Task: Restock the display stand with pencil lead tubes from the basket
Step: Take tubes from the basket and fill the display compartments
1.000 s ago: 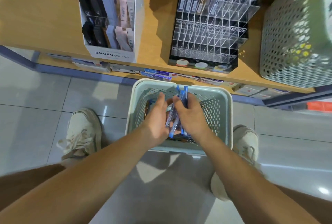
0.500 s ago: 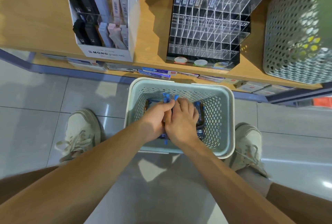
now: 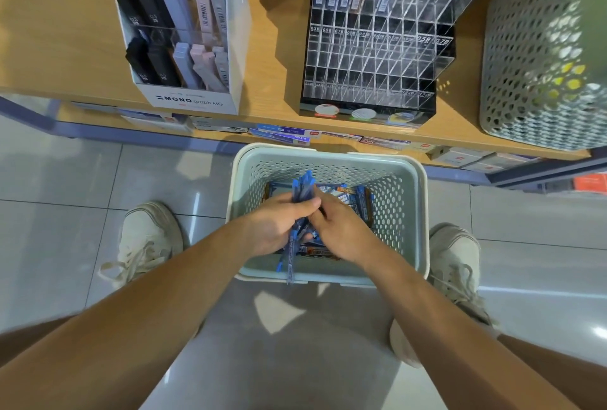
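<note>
A pale green perforated basket point(image 3: 410, 212) stands on the floor between my shoes. Inside lie several blue and brown pencil lead tubes point(image 3: 356, 197). My left hand point(image 3: 279, 227) grips a bundle of blue lead tubes point(image 3: 300, 186) that stick out above and below my fist. My right hand point(image 3: 341, 227) is beside it with its fingertips on the same bundle; whether it pinches a tube is hidden. The clear acrylic display stand point(image 3: 377, 58) sits on the wooden shelf above, with tubes only in its top row.
A white MONO graph MG box point(image 3: 184, 35) of lead cases stands left of the stand. A second perforated basket point(image 3: 545, 54) sits at the shelf's right. Boxed stock point(image 3: 282, 133) lies on the lower shelf. My shoes point(image 3: 147, 238) flank the floor basket on grey tiles.
Both hands dipped into the basket half a second ago and have now come up slightly. The blue bundle now sits in my left hand, with the right hand shifted to its side.
</note>
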